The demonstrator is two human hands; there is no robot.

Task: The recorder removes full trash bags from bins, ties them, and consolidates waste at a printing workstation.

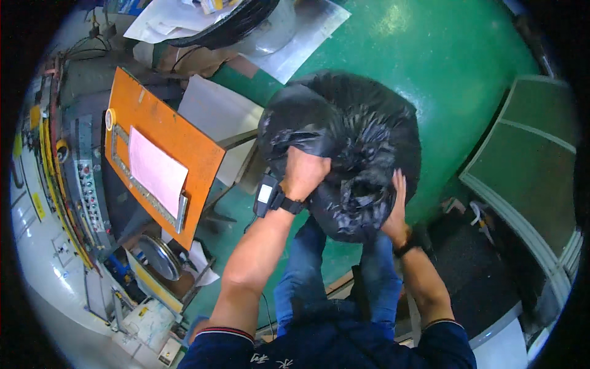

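The black plastic bag [376, 123] occupies the center of the frame, above the person's jeans [301, 258]; its contents are concealed by opaque film, and folds make it impossible to tell whether the bulge at its left belongs to the same bag or to a second one. The left hand [305, 172], at the center of the frame, is closed in a fist on the gathered film; its fingertips are hidden, so the exact grip point cannot be determined. The right hand [397, 206], right of center, lies along the right side of the bag with fingers extended and close together; its palm is turned inward and partly obscured. A puckered, gathered area of film lies between the hands; whether it is an opening or a tied neck is unclear. At the top of the frame, a round bin [270, 31] has a black rim covering and is cut off by the picture edge; pale sheets [178, 21] lie over its left side, and other items within it cannot be identified. At left, an orange board [203, 157] bears a pink sheet [157, 169], a metal frame partly beneath that sheet, and a tape roll [110, 119]. At lower right, a dark block-shaped object [473, 277] is too shadowed to identify, beside a green panel [522, 166] extending toward the dark lens rim.
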